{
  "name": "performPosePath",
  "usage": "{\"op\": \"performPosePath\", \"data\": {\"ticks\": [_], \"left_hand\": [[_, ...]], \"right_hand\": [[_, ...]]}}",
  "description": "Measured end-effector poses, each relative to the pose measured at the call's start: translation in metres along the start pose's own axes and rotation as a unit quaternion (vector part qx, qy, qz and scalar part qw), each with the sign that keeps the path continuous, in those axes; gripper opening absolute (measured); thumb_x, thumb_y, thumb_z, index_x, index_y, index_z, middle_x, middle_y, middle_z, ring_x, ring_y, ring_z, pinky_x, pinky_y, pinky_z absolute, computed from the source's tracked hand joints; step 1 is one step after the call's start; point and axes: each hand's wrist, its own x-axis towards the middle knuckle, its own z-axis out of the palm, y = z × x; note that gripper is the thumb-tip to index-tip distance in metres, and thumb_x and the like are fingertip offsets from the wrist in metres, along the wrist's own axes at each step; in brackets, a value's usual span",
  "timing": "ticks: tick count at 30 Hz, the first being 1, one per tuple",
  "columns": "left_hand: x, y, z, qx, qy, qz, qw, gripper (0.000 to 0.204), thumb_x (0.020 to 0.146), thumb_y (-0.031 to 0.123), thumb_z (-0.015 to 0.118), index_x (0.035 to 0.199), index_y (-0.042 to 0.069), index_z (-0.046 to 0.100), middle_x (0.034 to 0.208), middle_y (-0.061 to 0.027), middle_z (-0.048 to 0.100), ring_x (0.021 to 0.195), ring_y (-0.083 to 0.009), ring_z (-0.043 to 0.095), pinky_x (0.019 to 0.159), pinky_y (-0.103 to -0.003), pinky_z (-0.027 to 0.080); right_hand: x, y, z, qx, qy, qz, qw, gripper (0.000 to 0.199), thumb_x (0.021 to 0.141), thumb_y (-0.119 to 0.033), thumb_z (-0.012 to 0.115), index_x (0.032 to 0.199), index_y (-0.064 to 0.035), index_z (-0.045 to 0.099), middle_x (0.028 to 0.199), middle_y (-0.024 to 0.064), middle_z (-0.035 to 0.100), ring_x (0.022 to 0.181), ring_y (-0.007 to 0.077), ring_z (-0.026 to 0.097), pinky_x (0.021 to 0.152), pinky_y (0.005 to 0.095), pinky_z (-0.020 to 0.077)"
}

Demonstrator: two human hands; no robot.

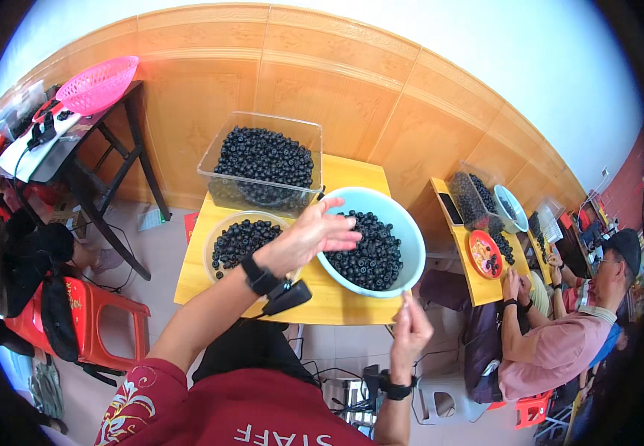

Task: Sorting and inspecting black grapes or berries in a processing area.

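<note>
My left hand point(328, 229) reaches over the left side of a light blue bowl point(415, 245), its fingers spread and nothing seen in them. Many small, round, shiny black pieces point(370, 253) lie in that bowl. Just below the bowl's front right rim, my right hand point(411, 331) is closed with the fingertips together; what they hold, if anything, is too small to make out. Partly behind my left forearm stands a round clear tub point(213, 238) with more black pieces. A clear rectangular bin point(262, 195) heaped with them sits at the back left of the yellow table point(352, 169).
On the left are a dark table point(132, 93) with a pink basket point(99, 85) and a red stool point(106, 323). At right, a seated person point(560, 349) works at another yellow table point(478, 286) with an orange-red plate point(485, 254). Cables lie on the floor.
</note>
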Motion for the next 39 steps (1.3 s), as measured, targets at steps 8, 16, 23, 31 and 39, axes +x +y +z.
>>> {"op": "performPosePath", "data": {"ticks": [8,16,23,31,39], "left_hand": [[-0.114,-0.128,0.064,0.159,-0.587,-0.054,0.792,0.039,0.096,0.031,0.049,0.093,-0.006,0.062,0.077,-0.0055,0.061,0.077,-0.0114,0.059,0.069,-0.028,0.048],[-0.155,-0.130,0.127,-0.052,-0.475,-0.307,0.823,0.057,0.091,0.046,0.055,0.123,-0.002,0.053,0.104,-0.0087,0.062,0.097,-0.0135,0.055,0.078,-0.027,0.047],[-0.160,-0.119,0.139,-0.158,-0.427,-0.240,0.857,0.063,0.082,0.040,0.070,0.123,-0.003,0.050,0.108,-0.0103,0.061,0.104,-0.0160,0.054,0.086,-0.028,0.045],[-0.157,-0.129,0.117,-0.177,-0.453,-0.205,0.849,0.062,0.082,0.030,0.072,0.125,-0.005,0.044,0.112,-0.0100,0.059,0.104,-0.0162,0.054,0.087,-0.029,0.044],[-0.151,-0.130,0.093,-0.186,-0.554,-0.221,0.781,0.073,0.091,0.025,0.062,0.143,-0.005,0.020,0.140,-0.0157,0.038,0.125,-0.0192,0.038,0.104,-0.031,0.032]], "right_hand": [[0.146,-0.058,-0.025,0.019,-0.006,-0.136,0.991,0.033,0.097,-0.023,0.049,0.118,-0.0002,0.061,0.061,-0.0051,0.046,0.049,0.0017,0.034,0.044,0.0184,0.0242],[0.231,-0.123,0.035,-0.024,-0.029,-0.259,0.965,0.033,0.098,-0.024,0.050,0.121,-0.0043,0.061,0.065,-0.0066,0.043,0.052,0.0000,0.031,0.046,0.0165,0.0218],[0.226,-0.139,0.056,0.001,-0.075,-0.262,0.962,0.029,0.096,-0.023,0.053,0.119,-0.0076,0.064,0.067,-0.0066,0.046,0.055,-0.0005,0.033,0.045,0.0160,0.0224],[0.216,-0.135,0.072,-0.008,-0.149,-0.249,0.957,0.028,0.095,-0.022,0.055,0.117,-0.0086,0.065,0.065,-0.0062,0.044,0.053,0.0000,0.033,0.045,0.0163,0.0240],[0.209,-0.127,0.077,0.013,-0.181,-0.217,0.959,0.028,0.094,-0.022,0.055,0.116,-0.0073,0.066,0.065,-0.0062,0.043,0.053,0.0000,0.033,0.045,0.0166,0.0239]]}}
